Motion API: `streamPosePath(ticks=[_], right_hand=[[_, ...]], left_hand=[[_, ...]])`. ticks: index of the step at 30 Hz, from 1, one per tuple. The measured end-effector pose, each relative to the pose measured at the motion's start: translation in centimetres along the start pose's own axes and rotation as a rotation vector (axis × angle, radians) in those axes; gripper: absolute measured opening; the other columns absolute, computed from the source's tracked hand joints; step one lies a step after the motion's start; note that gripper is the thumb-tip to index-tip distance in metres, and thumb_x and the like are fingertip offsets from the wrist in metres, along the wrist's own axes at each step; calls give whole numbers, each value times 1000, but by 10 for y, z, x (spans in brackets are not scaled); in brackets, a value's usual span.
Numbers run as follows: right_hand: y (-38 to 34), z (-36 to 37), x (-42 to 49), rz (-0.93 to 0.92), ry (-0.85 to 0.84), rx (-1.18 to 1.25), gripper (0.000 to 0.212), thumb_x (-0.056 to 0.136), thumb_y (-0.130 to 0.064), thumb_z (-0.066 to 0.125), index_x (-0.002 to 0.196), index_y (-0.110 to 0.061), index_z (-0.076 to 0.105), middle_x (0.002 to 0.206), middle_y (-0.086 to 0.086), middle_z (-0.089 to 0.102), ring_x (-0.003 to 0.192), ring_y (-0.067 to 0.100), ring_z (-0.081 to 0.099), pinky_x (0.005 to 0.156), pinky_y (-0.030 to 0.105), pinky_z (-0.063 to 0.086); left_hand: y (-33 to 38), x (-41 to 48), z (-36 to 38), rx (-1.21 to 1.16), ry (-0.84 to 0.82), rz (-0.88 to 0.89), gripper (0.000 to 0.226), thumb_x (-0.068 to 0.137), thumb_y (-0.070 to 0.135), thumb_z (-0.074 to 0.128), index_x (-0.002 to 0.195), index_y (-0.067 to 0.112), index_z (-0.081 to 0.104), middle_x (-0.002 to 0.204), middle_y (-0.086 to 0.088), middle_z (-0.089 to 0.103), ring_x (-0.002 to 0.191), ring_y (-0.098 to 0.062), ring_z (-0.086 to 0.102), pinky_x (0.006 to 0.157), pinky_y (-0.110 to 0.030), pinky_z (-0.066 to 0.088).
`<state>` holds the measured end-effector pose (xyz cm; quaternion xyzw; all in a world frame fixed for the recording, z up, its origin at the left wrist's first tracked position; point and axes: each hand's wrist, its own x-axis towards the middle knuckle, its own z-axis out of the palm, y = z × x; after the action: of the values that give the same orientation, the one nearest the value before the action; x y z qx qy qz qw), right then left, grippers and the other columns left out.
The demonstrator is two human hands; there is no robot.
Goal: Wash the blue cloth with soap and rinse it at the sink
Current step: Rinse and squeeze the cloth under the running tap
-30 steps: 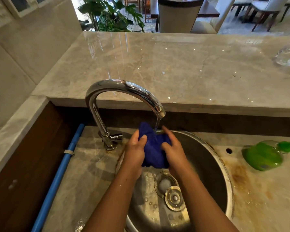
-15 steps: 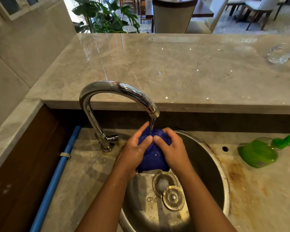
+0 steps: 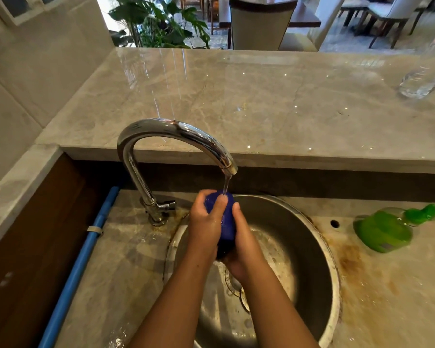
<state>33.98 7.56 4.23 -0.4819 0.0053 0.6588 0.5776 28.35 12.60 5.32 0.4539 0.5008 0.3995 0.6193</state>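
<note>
The blue cloth (image 3: pixel 226 222) is bunched into a tight wad between both hands, right under the chrome tap (image 3: pixel 171 136), and a thin stream of water falls onto its top. My left hand (image 3: pixel 206 224) grips its left side with the thumb over the top. My right hand (image 3: pixel 246 244) wraps it from the right and below. Both are held above the round steel sink (image 3: pixel 299 247). Most of the cloth is hidden inside my hands. A green soap bottle (image 3: pixel 384 229) lies on its side on the counter to the right of the sink.
A raised marble counter (image 3: pixel 261 101) runs behind the sink, with a clear glass (image 3: pixel 418 82) at its far right. A blue pipe (image 3: pixel 86 254) runs along the left wall. The sink's drain strainer (image 3: pixel 241 295) shows partly below my wrists. The surface around the sink is wet and stained.
My hands have closed together, squeezing the spread cloth into a narrow wad under the water. The right hand has slid lower beneath it.
</note>
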Motion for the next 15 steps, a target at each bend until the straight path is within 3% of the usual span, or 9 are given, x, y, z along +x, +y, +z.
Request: streamPosePath(ticks=[3, 5, 8, 12, 15], right_hand=[[-11, 0, 5, -184, 137, -72, 28, 94, -45, 58, 109, -23, 66, 108, 8, 73, 81, 21, 69, 51, 27, 52], [-21, -4, 8, -343, 167, -135, 11, 94, -29, 63, 101, -20, 64, 105, 10, 71, 85, 23, 70, 57, 32, 56], [-25, 0, 10, -499, 174, -301, 4, 93, -18, 63, 96, -21, 62, 97, 7, 70, 85, 22, 69, 71, 36, 58], [-24, 5, 12, -603, 201, -444, 10, 95, -13, 59, 99, -22, 63, 93, -1, 70, 82, 14, 68, 68, 22, 56], [-21, 2, 15, -627, 218, -453, 14, 97, -14, 57, 99, -25, 65, 93, -3, 69, 81, 11, 66, 65, 17, 54]], left_hand=[[2, -5, -12, -3, -95, 4, 21, 92, 15, 66, 106, 30, 63, 107, 1, 67, 100, -24, 67, 85, -46, 60], [1, -3, -22, -35, -111, 4, 23, 93, 12, 63, 108, 29, 64, 110, -1, 69, 101, -25, 68, 84, -46, 60], [-2, -2, -20, 10, -22, 22, 18, 99, 16, 54, 107, 28, 64, 107, -4, 70, 98, -24, 70, 83, -46, 60], [-1, -1, -1, 76, 126, -5, 16, 104, 19, 41, 109, 22, 56, 101, -4, 65, 93, -25, 66, 85, -42, 56], [1, 1, 5, -70, 87, -124, 17, 104, 21, 44, 109, 19, 59, 110, -12, 68, 100, -31, 68, 91, -51, 56]])
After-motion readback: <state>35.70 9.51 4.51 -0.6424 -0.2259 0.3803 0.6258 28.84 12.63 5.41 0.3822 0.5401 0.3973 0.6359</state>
